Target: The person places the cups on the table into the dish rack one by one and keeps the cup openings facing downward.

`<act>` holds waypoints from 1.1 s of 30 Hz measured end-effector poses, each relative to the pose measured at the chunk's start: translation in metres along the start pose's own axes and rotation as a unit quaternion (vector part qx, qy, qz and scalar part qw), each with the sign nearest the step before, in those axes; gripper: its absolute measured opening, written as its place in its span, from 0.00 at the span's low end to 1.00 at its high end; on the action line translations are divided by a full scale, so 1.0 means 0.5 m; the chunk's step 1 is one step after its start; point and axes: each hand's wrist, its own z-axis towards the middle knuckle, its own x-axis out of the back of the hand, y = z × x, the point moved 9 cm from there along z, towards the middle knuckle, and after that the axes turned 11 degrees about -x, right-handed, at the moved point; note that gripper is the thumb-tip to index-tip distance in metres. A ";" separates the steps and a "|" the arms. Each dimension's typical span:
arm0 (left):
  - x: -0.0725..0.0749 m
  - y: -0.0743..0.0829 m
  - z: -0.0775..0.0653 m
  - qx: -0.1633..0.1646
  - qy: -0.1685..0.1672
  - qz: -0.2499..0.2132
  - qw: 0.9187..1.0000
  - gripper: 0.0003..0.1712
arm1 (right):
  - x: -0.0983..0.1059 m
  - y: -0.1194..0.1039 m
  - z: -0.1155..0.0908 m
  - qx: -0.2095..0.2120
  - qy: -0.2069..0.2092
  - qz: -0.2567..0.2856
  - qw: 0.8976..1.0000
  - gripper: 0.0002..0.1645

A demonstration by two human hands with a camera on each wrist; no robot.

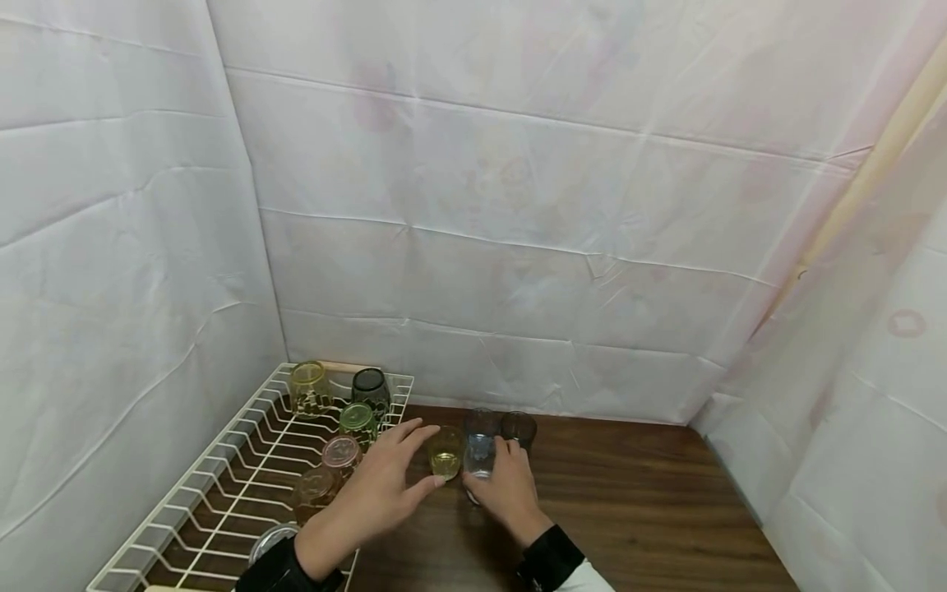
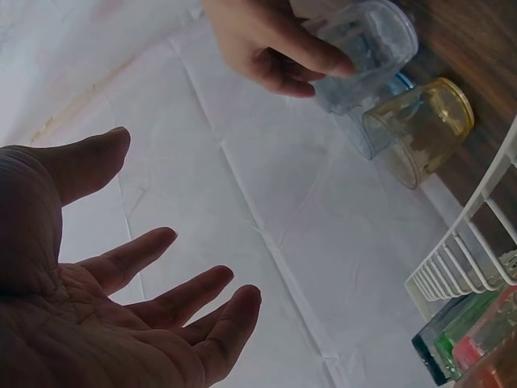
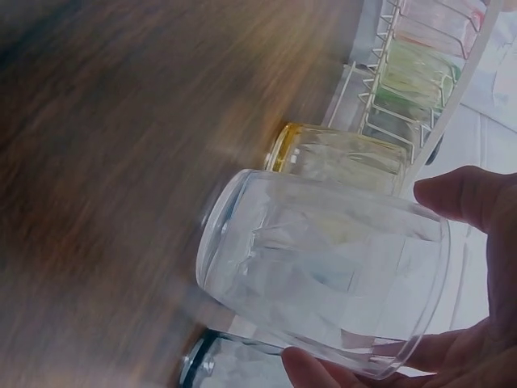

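My right hand [image 1: 510, 485] grips a clear glass [image 3: 323, 267], with thumb and fingers on opposite sides of it. The glass is at or just above the brown tabletop; I cannot tell whether it touches. Beside it stands an upright yellow glass [image 1: 445, 460], with my left hand [image 1: 377, 485] near it. In the left wrist view the left fingers [image 2: 218, 323] are spread and hold nothing. A blue glass [image 2: 367, 133] stands behind the clear one, partly hidden. Just right of these is a dark glass [image 1: 520, 426].
On the left, a white wire rack [image 1: 244, 493] holds several upturned glasses: a yellow one [image 1: 307, 386], a black one [image 1: 371, 390], a green one [image 1: 358, 421], a pink one [image 1: 341, 452] and an amber one [image 1: 315, 487]. White sheeting [image 1: 473, 205] encloses the wooden table [image 1: 629, 501].
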 end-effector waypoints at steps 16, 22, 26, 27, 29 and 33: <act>0.000 -0.013 -0.001 0.013 -0.007 0.003 1.000 0.32 | 0.061 0.028 -0.034 -0.045 -0.027 0.086 0.995 0.53; -0.001 -0.019 0.000 0.022 -0.004 -0.006 1.000 0.33 | 0.088 0.049 -0.055 -0.072 -0.060 0.193 0.977 0.46; -0.006 -0.029 -0.005 0.025 -0.006 -0.008 1.000 0.33 | 0.091 0.067 -0.071 -0.102 -0.085 0.327 0.936 0.42; -0.008 -0.033 -0.007 0.026 -0.007 -0.008 1.000 0.33 | 0.089 0.071 -0.076 -0.110 -0.093 0.367 0.919 0.40; -0.012 -0.042 -0.010 0.032 -0.011 -0.007 0.999 0.33 | 0.083 0.080 -0.083 -0.124 -0.111 0.442 0.881 0.38; -0.019 -0.056 -0.012 0.044 -0.015 -0.012 0.999 0.33 | 0.066 0.091 -0.089 -0.133 -0.164 0.568 0.795 0.32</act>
